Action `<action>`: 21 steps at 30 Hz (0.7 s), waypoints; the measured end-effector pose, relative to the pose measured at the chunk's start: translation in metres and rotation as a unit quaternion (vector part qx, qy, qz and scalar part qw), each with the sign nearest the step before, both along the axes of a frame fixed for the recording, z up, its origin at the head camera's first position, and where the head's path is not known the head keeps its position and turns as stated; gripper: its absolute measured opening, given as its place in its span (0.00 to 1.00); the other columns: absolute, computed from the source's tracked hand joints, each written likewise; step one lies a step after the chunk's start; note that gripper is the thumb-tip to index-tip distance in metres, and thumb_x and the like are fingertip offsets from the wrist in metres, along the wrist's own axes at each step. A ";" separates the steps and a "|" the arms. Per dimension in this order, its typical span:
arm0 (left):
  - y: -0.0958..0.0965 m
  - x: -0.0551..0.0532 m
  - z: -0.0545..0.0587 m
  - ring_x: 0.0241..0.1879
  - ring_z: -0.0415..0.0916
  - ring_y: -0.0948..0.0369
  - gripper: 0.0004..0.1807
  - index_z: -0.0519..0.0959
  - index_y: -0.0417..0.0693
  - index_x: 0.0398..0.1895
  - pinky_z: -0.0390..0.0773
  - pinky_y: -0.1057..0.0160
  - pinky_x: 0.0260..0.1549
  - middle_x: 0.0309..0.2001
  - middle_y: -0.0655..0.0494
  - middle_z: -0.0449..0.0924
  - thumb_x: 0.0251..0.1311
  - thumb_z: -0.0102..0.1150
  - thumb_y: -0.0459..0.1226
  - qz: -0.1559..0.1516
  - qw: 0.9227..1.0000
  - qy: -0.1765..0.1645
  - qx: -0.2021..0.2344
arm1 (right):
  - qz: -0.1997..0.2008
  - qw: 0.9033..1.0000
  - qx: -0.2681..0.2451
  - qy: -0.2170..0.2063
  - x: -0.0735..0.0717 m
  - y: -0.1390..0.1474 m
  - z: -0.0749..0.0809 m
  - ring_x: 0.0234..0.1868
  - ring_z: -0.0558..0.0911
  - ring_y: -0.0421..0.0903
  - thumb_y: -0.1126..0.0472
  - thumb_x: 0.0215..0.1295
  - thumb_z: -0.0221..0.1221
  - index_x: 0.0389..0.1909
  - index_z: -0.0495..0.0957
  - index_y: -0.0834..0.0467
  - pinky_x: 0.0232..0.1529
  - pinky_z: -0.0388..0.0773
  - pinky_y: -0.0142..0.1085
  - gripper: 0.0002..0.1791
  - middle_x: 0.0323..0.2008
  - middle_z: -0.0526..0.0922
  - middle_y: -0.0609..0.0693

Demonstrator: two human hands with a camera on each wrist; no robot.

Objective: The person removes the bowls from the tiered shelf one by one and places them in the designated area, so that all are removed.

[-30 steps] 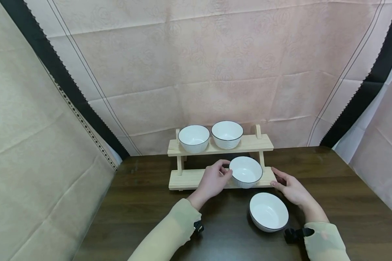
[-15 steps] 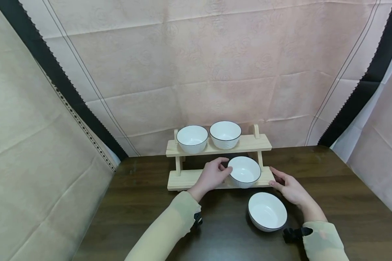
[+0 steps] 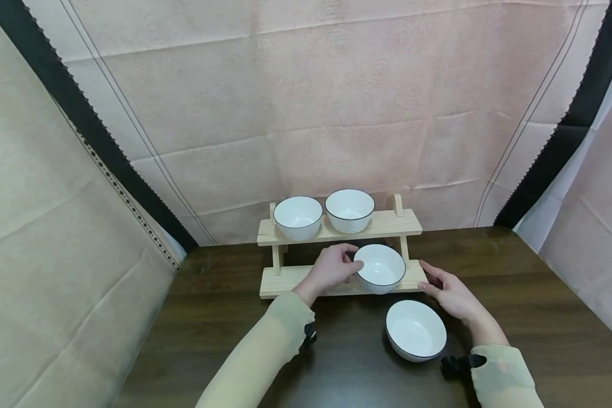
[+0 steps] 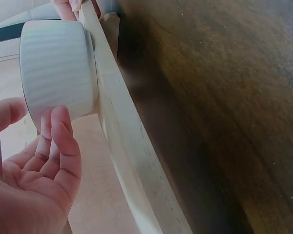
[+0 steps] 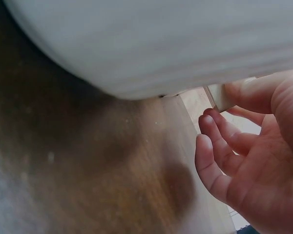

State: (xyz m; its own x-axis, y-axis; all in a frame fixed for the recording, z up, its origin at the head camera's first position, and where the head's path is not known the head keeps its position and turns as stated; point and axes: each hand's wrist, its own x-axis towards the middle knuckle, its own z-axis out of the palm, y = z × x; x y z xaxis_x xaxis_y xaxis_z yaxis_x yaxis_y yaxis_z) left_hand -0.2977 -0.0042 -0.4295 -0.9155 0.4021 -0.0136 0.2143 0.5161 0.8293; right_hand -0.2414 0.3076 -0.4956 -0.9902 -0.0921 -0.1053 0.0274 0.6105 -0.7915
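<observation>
My left hand holds the left side of a white bowl with a dark rim, its thumb and fingers at the wall and rim. This bowl stands upright on the lower board of a two-tier wooden shelf. In the left wrist view, curled fingers meet the bowl's ribbed side. My right hand grips the right end of the lower board between thumb and fingers. The right wrist view shows that board end at the thumb. Another white bowl stands on the table, left of my right wrist.
Two more white bowls, one at the left and one beside it, stand on the upper board. The dark wooden table ends at a pale cloth backdrop behind the shelf. Cloth walls also rise at both sides.
The head view's contents have drifted slightly left. Both hands keep their places at the bowl and the shelf end, and the bowls stay where they were.
</observation>
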 end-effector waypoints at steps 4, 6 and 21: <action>0.002 -0.001 -0.001 0.27 0.84 0.55 0.27 0.79 0.46 0.72 0.79 0.67 0.26 0.31 0.53 0.83 0.73 0.67 0.44 0.003 1.000 -0.005 -0.005 | -0.001 1.000 0.005 0.000 0.000 0.000 0.000 0.75 0.72 0.71 0.55 0.84 0.56 0.88 0.51 0.60 0.74 0.72 0.69 0.40 0.79 0.65 0.76; 0.003 -0.001 -0.002 0.25 0.83 0.56 0.27 0.79 0.45 0.72 0.79 0.68 0.26 0.30 0.54 0.82 0.73 0.67 0.43 0.002 1.000 -0.005 -0.002 | -0.001 1.000 0.005 0.001 0.000 0.000 0.000 0.75 0.72 0.72 0.55 0.84 0.56 0.88 0.51 0.60 0.74 0.72 0.69 0.40 0.80 0.64 0.76; 0.010 0.000 -0.007 0.20 0.78 0.63 0.27 0.78 0.41 0.72 0.79 0.70 0.23 0.29 0.54 0.83 0.71 0.64 0.37 0.014 1.000 0.009 0.009 | 0.001 1.000 0.000 0.007 0.001 0.000 0.000 0.74 0.73 0.71 0.55 0.84 0.57 0.87 0.52 0.62 0.73 0.74 0.68 0.40 0.79 0.66 0.76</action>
